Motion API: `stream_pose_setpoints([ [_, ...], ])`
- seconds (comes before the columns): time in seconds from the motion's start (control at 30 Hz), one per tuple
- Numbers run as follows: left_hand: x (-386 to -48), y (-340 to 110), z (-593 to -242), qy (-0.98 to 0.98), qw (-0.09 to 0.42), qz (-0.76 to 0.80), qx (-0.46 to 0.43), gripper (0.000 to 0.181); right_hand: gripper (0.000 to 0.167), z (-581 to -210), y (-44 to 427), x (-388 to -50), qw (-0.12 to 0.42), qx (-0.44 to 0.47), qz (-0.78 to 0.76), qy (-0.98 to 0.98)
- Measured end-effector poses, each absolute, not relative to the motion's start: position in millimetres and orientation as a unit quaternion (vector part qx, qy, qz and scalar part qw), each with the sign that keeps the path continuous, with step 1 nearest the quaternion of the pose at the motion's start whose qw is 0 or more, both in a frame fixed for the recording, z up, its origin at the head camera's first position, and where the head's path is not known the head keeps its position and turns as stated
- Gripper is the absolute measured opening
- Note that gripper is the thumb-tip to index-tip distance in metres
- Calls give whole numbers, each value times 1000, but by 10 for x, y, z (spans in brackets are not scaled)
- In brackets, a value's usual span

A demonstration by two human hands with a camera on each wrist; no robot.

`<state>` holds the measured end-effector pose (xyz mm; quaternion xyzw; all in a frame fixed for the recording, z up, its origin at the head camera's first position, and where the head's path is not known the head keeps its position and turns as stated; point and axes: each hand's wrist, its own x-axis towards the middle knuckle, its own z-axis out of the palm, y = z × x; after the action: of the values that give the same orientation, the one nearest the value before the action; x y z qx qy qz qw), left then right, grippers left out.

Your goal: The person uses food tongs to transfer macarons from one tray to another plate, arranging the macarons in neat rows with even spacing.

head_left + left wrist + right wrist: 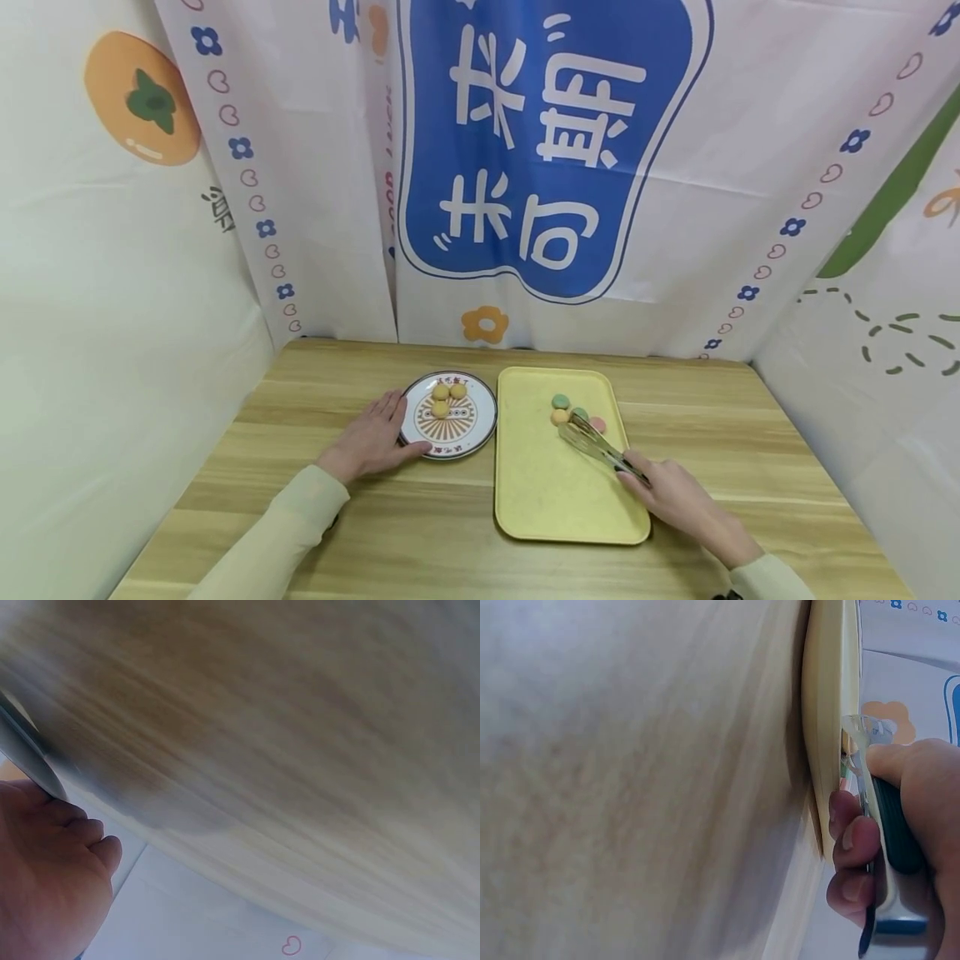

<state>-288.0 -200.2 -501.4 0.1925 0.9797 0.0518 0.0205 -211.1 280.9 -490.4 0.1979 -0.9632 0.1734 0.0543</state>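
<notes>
In the head view my left hand [372, 439] rests at the left rim of a white patterned plate [483, 421], fingers straight and thumb along its lower edge. Three yellow round pieces [440, 409] lie on that plate. My right hand [675, 497] grips metal tongs [600, 450] over the yellow tray [555, 500]. The tongs' tips are among several small round pieces: green [560, 402], yellow [558, 417] and pink [597, 424]; whether they hold one, I cannot tell. In the right wrist view, fingers and thumb wrap the tongs' dark green grip [896, 829].
The wooden table [420, 533] carries the plate at left and the tray just to its right, a narrow gap between them. Printed cloth hangs behind the table [337, 250] and at both sides.
</notes>
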Motion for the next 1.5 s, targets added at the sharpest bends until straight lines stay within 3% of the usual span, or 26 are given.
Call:
stream_pose_setpoints([
  [0.63,-2886,-1995,-4997,980,20,46,194,112,9,-4924,2817,-2110,103,220,171,-955],
  [0.9,-2881,-1995,-4994,980,20,45,194,112,35,-4898,2770,-2130,84,213,179,-957],
  [1.23,-2889,-1998,-5003,980,18,44,195,112,27,-4867,2660,-2195,105,234,193,-947],
  [1.4,-2886,-1995,-5005,980,18,42,195,112,15,-4833,2584,-2222,96,241,199,-945],
  [1.5,-2883,-1993,-5000,980,19,41,195,112,27,-4795,2535,-2237,74,229,203,-949],
])
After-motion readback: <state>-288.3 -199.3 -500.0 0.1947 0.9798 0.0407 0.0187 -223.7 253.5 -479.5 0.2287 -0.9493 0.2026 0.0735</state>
